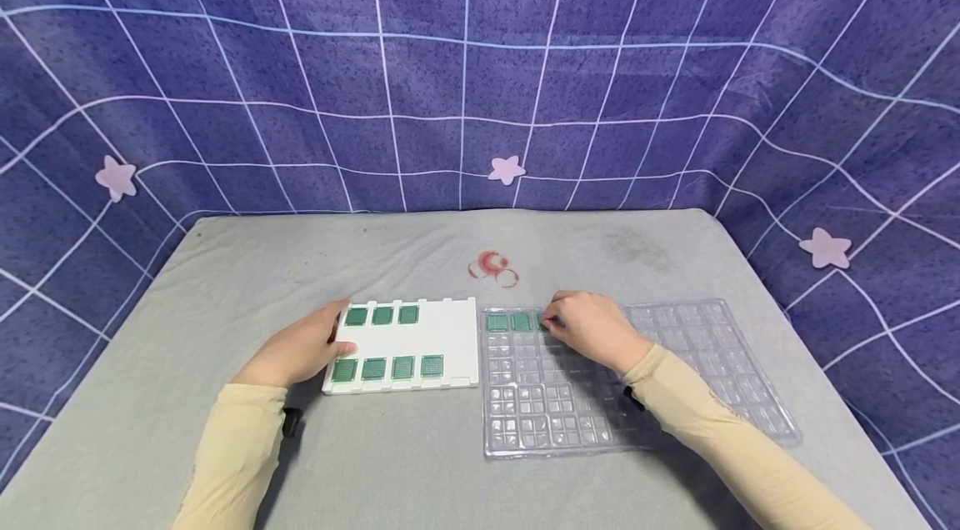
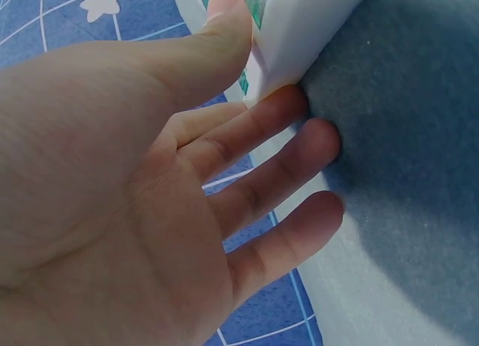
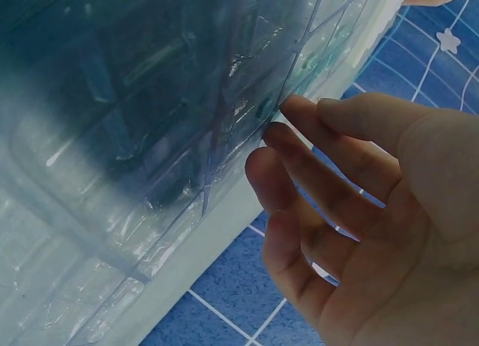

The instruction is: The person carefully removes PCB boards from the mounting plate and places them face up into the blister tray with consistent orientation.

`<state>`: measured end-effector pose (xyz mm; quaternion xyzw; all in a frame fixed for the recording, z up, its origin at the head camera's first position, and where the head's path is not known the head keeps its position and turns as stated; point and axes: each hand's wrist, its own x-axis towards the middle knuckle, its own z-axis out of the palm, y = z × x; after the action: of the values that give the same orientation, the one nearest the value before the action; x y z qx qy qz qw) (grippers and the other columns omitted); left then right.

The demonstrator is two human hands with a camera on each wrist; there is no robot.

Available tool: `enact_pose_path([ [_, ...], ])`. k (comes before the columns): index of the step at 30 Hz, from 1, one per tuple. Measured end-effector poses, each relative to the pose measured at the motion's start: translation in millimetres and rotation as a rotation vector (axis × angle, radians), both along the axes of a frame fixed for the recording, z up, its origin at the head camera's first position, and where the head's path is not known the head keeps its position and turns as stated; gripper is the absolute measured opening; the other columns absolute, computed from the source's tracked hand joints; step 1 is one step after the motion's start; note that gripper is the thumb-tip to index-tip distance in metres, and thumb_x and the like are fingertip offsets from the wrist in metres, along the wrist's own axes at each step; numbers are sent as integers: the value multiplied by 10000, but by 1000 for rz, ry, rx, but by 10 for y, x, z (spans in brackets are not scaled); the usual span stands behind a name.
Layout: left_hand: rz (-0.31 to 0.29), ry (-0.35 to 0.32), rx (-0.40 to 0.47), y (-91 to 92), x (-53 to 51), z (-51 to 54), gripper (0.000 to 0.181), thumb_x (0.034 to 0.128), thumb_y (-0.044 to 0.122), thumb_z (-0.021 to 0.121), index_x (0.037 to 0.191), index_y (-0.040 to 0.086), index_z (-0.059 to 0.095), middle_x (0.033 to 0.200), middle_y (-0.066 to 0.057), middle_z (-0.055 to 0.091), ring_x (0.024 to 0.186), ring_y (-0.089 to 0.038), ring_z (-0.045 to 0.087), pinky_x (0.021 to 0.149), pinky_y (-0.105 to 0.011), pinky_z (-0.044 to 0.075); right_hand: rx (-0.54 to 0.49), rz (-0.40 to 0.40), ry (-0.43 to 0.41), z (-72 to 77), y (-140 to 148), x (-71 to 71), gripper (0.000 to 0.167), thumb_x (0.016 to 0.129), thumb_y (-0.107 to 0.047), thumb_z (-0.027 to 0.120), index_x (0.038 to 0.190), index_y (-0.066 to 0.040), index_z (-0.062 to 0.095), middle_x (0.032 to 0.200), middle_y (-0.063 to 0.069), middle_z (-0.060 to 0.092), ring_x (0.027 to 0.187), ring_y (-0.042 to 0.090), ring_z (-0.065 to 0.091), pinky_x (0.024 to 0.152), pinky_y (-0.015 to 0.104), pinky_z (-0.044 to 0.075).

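My left hand [image 1: 300, 348] holds the left end of a white tray [image 1: 453, 338], thumb on top; in the left wrist view, the hand [image 2: 165, 181] has its other fingers at the edge of the white tray [image 2: 296, 35]. Three green boards [image 1: 382, 315] lie along the tray's back row and several along its front row. Over the clear compartment tray [image 1: 570, 453], my right hand [image 1: 596, 332] pinches a green board [image 1: 542, 321] at the back row's third compartment. Two boards [image 1: 521, 322] lie to its left. The right wrist view shows the hand [image 3: 352, 196] beside the clear tray [image 3: 142, 129], its fingertips partly hiding the board.
The two trays lie side by side on a grey cloth-covered table [image 1: 390, 463], with a narrow gap between them. Red ring marks [image 1: 492, 265] show on the cloth behind them. A blue gridded curtain [image 1: 420, 80] surrounds the back and sides.
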<state>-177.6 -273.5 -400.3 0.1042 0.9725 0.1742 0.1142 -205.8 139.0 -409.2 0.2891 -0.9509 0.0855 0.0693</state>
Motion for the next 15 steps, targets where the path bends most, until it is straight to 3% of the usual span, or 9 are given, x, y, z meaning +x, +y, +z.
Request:
enact_pose_path([
  [15,-7,7,6,9,5,15,746,958,252,699,1511,-101,341,1389,-324,570,1285,-485,567,1032,-631,466,15,3,19,33,-4,21,85,907,-181,751,952,-189,823,973,-47,767,857,168,745,746,384,617],
])
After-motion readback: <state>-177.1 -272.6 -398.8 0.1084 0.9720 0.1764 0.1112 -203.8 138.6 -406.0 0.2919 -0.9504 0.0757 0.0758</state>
